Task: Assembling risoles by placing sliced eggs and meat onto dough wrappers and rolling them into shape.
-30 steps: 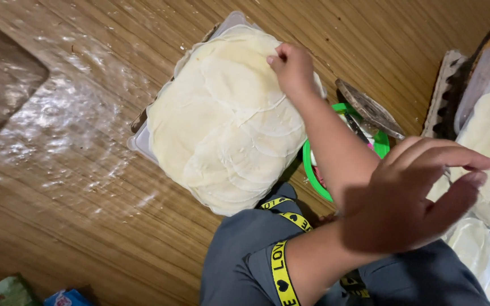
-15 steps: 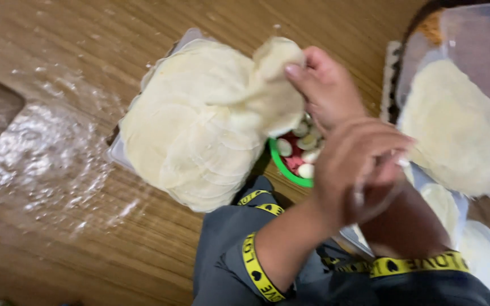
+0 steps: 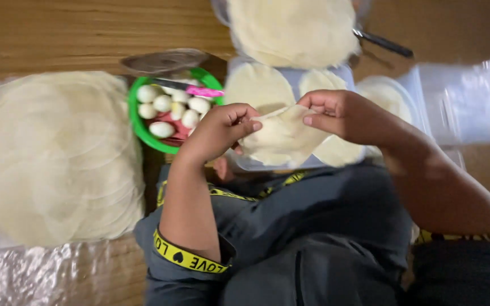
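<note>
My left hand (image 3: 220,129) and my right hand (image 3: 341,113) both pinch one thin, pale round wrapper (image 3: 279,133) and hold it folded over a clear plastic tray (image 3: 267,165) in front of my lap. A large stack of the same pale wrappers (image 3: 52,158) lies to my left on a plastic sheet. A green bowl (image 3: 138,124) of small white peeled eggs (image 3: 168,107) sits just left of my left hand, with a pink-handled utensil (image 3: 202,90) resting across it.
More flat wrappers (image 3: 259,85) lie in the tray and on a further pile (image 3: 293,28) beyond it. A dark-handled tool (image 3: 384,42) lies at the far right, a clear plastic container (image 3: 460,102) to the right. The floor is wood-patterned.
The view has swung right. My left hand lifted one wrapper off the big stack and carried it over to the tray, where my right hand has taken hold of it too.
</note>
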